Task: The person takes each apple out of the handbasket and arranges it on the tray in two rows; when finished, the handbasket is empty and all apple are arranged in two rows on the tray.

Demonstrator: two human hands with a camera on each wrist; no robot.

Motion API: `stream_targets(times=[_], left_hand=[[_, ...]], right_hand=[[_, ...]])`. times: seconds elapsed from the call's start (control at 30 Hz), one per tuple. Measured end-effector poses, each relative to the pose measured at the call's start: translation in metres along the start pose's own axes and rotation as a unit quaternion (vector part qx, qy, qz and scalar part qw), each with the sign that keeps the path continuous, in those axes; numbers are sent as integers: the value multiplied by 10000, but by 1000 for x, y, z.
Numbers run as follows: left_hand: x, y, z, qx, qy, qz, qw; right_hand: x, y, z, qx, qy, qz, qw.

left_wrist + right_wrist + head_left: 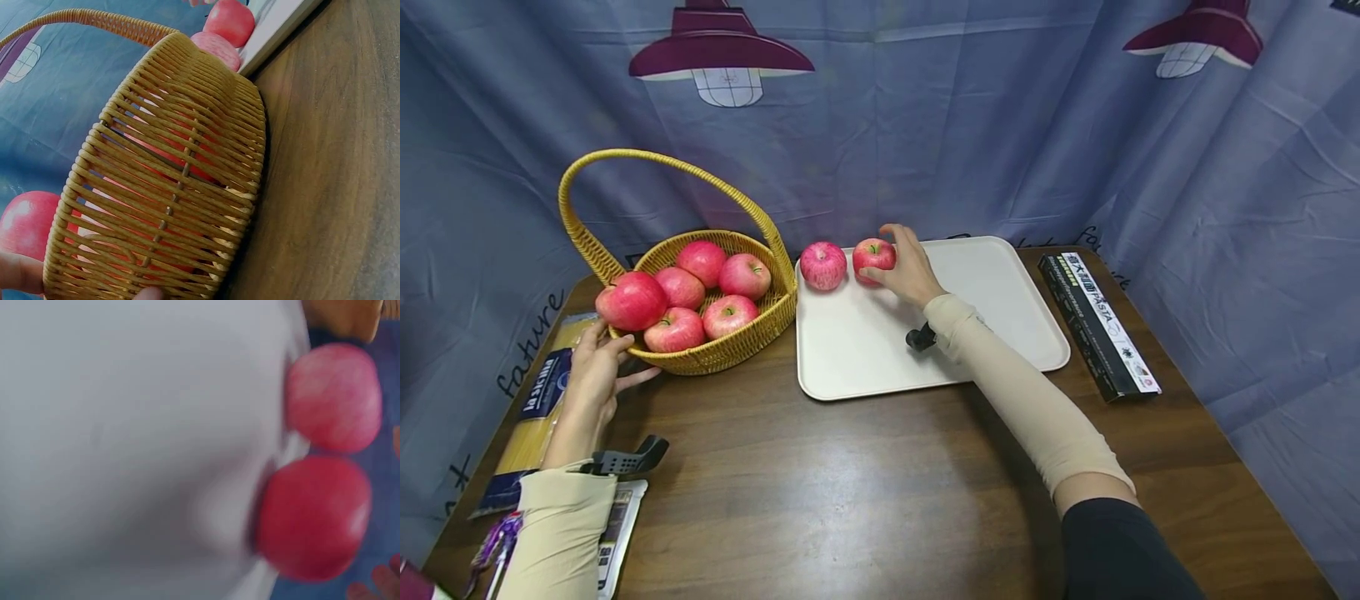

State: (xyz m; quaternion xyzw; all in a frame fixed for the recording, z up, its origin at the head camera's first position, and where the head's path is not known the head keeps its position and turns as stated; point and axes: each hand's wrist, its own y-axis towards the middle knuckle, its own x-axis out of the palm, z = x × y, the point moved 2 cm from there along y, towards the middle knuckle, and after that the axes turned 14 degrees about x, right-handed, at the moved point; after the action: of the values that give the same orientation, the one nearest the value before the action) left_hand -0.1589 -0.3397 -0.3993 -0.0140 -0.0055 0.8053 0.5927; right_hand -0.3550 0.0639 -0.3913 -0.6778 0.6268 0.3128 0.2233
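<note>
A yellow woven basket (730,354) with a tall handle holds several red apples (676,330). My left hand (593,375) holds the basket's near left rim, beside a large apple (635,301) resting high at the edge. In the left wrist view, one finger (20,273) lies at the rim and another fingertip (150,294) against the woven wall. On the white tray (880,350), my right hand (912,271) spreads its thumb and fingers around a red apple (874,260). The right wrist view shows fingertips (386,582) apart from that apple. A pinker apple (823,266) sits left of it.
A black pasta box (1099,325) lies right of the tray. Under and beside my left arm are a spaghetti pack (523,450), a white packet (621,533) and a purple wrapped item (497,537). A blue curtain (910,125) hangs behind the wooden table (820,500).
</note>
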Motion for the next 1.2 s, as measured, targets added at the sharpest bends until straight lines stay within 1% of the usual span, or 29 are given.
stream_targets(times=[0.07, 0.17, 0.27, 0.37, 0.47, 0.63, 0.73, 0.83, 0.97, 1.03, 1.13, 1.2], left_hand=[[-1, 0, -1, 22, -89, -79, 9999], [-2, 0, -1, 86, -162, -193, 9996], [-1, 1, 1, 144, -170, -268, 9994], [0, 1, 2, 149, -161, -321, 9992], [0, 1, 2, 113, -134, -337, 9993], [-1, 0, 0, 85, -138, -313, 9994], [-1, -1, 0, 104, -169, -325, 9993], [-1, 0, 0, 123, -196, -351, 9991], [0, 0, -1, 159, -220, -386, 9989], [0, 0, -1, 170, -200, -378, 9989], [-1, -1, -1, 171, -172, -364, 9990], [-2, -2, -1, 150, -179, -371, 9990]], right_hand=[[-2, -7, -8, -216, -7, 40, 9998], [-2, -21, -24, -777, 90, 244, 9966], [-2, -39, -41, -1510, 99, 582, 9868], [2, -56, -58, -2093, 18, 634, 9758], [9, -73, -75, -2465, 18, 399, 9683], [25, -98, -103, -2814, 42, -193, 9594], [34, -108, -121, -2794, -13, -543, 9586], [43, -112, -139, -2537, 32, -900, 9631], [57, -108, -158, -2083, 291, -1261, 9695], [65, -105, -166, -1855, 366, -1357, 9725], [78, -99, -178, -1511, 292, -1510, 9765], [86, -93, -188, -1312, 138, -1547, 9791]])
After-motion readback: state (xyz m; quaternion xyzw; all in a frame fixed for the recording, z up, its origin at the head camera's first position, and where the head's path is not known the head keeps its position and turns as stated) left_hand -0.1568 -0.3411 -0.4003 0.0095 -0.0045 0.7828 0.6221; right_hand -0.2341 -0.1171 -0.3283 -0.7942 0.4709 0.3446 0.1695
